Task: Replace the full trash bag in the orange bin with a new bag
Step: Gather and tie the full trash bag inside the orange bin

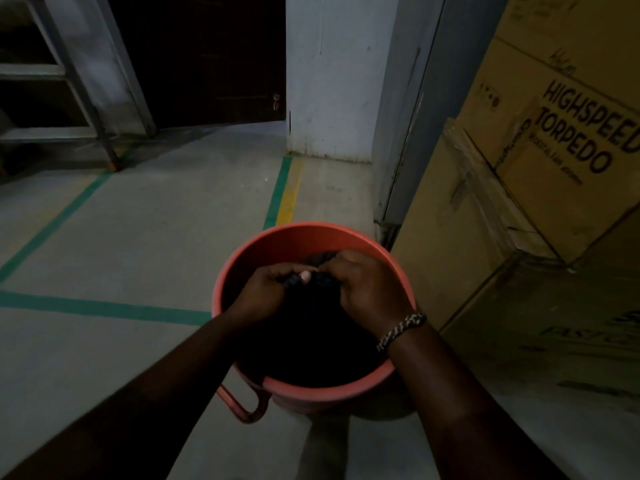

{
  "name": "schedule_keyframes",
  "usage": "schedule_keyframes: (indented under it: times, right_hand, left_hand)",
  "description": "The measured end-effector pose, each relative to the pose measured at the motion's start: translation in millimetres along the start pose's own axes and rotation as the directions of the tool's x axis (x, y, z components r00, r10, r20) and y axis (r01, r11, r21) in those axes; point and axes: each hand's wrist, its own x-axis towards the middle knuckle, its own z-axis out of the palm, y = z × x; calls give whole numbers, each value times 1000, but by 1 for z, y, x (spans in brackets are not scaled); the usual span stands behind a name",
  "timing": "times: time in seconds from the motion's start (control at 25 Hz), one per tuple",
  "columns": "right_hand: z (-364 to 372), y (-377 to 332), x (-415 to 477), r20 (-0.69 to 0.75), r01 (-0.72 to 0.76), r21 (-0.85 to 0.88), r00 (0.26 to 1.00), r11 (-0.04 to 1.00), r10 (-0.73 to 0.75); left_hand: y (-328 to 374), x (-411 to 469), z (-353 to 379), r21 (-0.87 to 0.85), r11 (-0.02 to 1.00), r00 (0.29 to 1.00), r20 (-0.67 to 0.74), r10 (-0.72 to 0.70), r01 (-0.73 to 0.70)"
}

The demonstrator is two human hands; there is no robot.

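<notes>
An orange bin [277,239] stands on the concrete floor, its handle hanging at the near left side. Inside it sits a black trash bag [311,344], dark and hard to make out. Both hands reach into the bin. My left hand [268,289] pinches a gathered piece of the bag's top. My right hand [363,289], with a braided bracelet on its wrist, grips the bag's top right beside it. The two hands nearly touch over the far half of the bin.
Stacked cardboard boxes [540,188] stand close on the right of the bin. A white pillar [329,81] and a grey door frame [408,133] lie behind. Green and yellow floor tape [277,195] marks the floor. A metal rack [69,91] stands at the far left.
</notes>
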Motion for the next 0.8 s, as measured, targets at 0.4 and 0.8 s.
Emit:
schedule_keyframes:
  times: [0.4,0.8]
  right_hand:
    - [-8,-7,18,-29,-455,492,844,742,536]
    - [32,-35,-3,223,-446,219,889,868,400]
  left_hand:
    - [3,8,-1,493,869,997,77,9,-46]
    - [4,7,17,188,913,836,-499,-228,361]
